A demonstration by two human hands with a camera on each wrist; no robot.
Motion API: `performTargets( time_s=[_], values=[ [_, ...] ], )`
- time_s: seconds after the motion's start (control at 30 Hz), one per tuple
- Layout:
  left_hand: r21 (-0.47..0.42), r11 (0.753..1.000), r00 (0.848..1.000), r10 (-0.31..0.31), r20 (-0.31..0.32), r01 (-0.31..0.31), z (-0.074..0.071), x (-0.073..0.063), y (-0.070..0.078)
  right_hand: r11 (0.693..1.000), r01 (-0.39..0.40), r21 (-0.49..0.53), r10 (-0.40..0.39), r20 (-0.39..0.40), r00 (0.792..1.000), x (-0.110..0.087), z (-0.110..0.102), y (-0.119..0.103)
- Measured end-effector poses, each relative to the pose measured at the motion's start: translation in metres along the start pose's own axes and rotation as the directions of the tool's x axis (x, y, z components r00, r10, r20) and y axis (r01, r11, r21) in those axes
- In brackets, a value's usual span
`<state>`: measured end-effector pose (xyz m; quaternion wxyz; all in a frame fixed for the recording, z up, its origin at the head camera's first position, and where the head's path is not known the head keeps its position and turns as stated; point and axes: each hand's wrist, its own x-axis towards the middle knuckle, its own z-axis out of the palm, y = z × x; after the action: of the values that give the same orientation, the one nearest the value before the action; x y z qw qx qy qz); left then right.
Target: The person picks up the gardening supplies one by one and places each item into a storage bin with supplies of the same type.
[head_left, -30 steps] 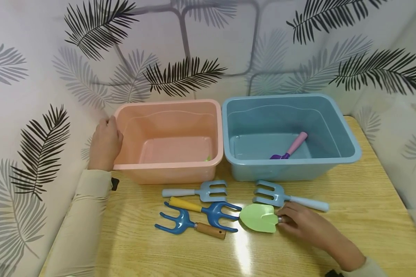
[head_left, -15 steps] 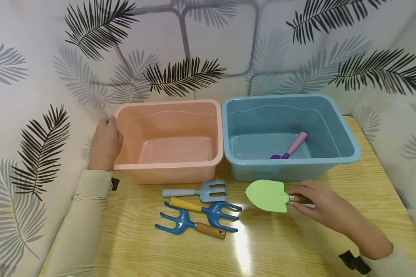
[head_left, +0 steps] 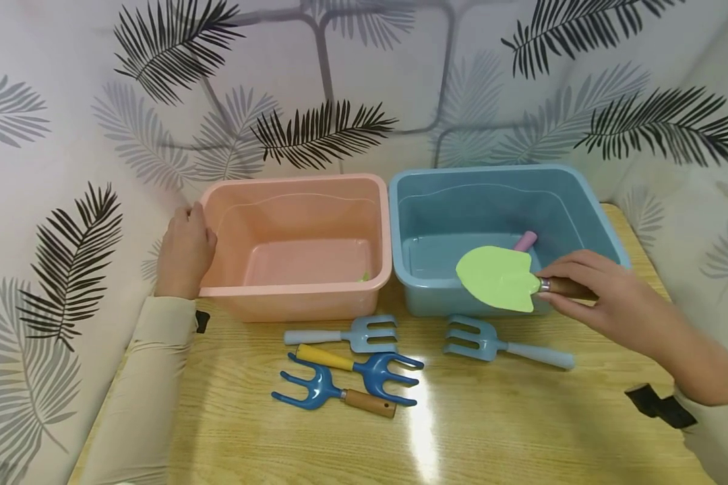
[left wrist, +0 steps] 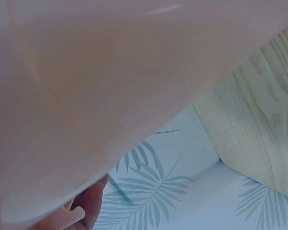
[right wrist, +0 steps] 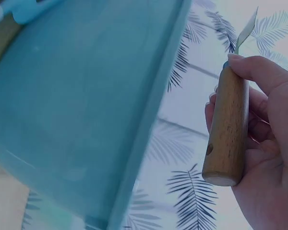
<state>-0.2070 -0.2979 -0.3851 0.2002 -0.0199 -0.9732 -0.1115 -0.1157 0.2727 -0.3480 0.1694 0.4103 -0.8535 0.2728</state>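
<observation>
The right hand [head_left: 607,296] pinches the wooden handle of a green trowel [head_left: 500,277], thumb and fingers curled round it, and holds it in the air over the front wall of the blue bin [head_left: 600,222], the blade pointing left and tilted over the bin's inside; the right wrist view shows the same grip, with the trowel [right wrist: 226,129] upright in the fingers [right wrist: 259,72] beside the bin's outer wall [right wrist: 81,100]. Inside the blue bin, behind the green blade, the pink end of a purple scoop [head_left: 526,240] shows; the rest of it is hidden. Touching the blue bin's left side stands a pink bin [head_left: 291,185], with a small green scrap [head_left: 362,277] at the right front of its floor. The left hand [head_left: 184,250] grips the pink bin's left rim, fingers curled over the edge; the left wrist view shows only fingertips [left wrist: 89,208] under the pink wall [left wrist: 115,81]. In front of the blue bin lies a pale blue fork [head_left: 503,345]; in front of the pink bin lie a second pale blue fork [head_left: 342,335], a yellow-handled blue fork [head_left: 360,367] and a wooden-handled blue fork [head_left: 334,394]. All rest on a light wood-grain table [head_left: 522,438], glossy with a glare streak, walled in by white sheets printed with black and grey palm leaves [head_left: 321,131].
</observation>
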Motion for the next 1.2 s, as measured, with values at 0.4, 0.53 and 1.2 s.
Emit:
performTargets(
  time_s=[0.4, 0.53, 1.2],
  values=[
    [0.006, 1.000, 1.000, -0.006, 0.014, 0.006, -0.001, 0.001, 0.000, 0.993, -0.110, -0.046, 0.113, 0.070, 0.991, 0.029, -0.015, 0.022],
    [0.001, 1.000, 1.000, -0.007, 0.017, 0.007, -0.001, 0.002, 0.000, 0.983, -0.165, -0.079, 0.172, 0.092, 0.981, 0.039, -0.012, 0.034],
    [-0.002, 1.000, 1.000, -0.012, 0.014, 0.012, 0.000, 0.000, 0.001, 0.950, -0.281, -0.133, 0.311, 0.368, 0.876, 0.093, 0.001, 0.079]
  ],
)
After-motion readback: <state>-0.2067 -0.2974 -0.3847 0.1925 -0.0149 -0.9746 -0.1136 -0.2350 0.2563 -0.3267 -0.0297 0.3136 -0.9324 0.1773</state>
